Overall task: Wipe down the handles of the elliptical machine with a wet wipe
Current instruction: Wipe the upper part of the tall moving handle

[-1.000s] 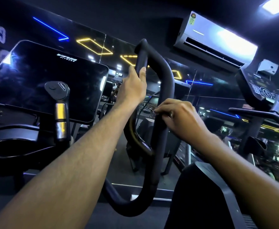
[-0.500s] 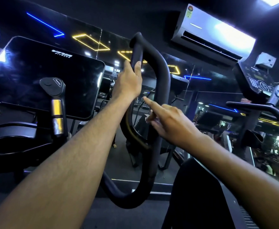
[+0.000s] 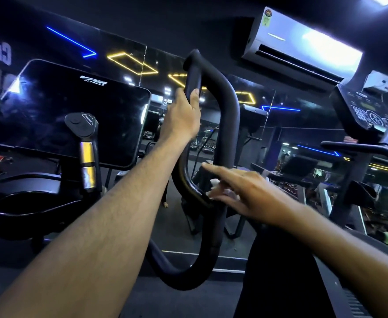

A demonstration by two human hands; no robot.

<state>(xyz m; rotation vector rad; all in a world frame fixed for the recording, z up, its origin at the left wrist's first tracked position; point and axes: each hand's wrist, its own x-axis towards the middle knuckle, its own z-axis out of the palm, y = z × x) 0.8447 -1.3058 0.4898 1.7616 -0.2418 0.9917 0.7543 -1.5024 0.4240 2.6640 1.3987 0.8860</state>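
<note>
The elliptical's black looped handle (image 3: 228, 115) rises in the middle of the head view. My left hand (image 3: 184, 113) grips its inner bar near the top, with the thumb on the near side. Lower down, my right hand (image 3: 245, 191) reaches in from the right at the inner bend of the loop, index finger stretched out straight. A white wet wipe (image 3: 214, 182) shows in small bits between the right hand's fingers, held against the handle; most of it is hidden by the hand.
The dark console screen (image 3: 73, 115) stands at left, with a fixed grip bearing metal sensors (image 3: 86, 154) and a cup holder (image 3: 27, 203) below it. A neighbouring machine's console (image 3: 367, 111) is at right. A black shroud (image 3: 280, 283) fills the lower right.
My right hand has uncurled from the handle's outer bar and slid down toward the inner bend, index finger now extended. The left hand keeps its grip near the top.
</note>
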